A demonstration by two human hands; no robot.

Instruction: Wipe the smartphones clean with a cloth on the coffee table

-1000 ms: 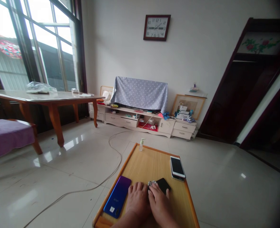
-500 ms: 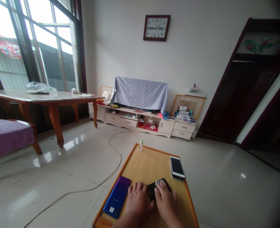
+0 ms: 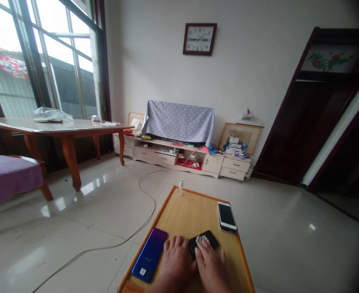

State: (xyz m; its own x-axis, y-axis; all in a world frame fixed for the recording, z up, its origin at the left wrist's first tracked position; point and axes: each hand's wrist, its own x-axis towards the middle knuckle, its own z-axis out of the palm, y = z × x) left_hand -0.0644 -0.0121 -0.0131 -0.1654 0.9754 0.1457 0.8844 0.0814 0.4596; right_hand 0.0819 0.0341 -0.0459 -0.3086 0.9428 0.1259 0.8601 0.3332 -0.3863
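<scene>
Step in hand, as judged: wiping the black phone, which lies face up near the front of the low wooden table, between the purple phone and the white phone. The left hand lies flat, fingers apart, just beside the black phone's left edge. The right hand presses a small white pad onto the glass with fingers together; whether it pinches the pad cannot be told. A further stroke calls for light pressure and a firm brace. The black phone is dark, glossy and tilted diagonally.
</scene>
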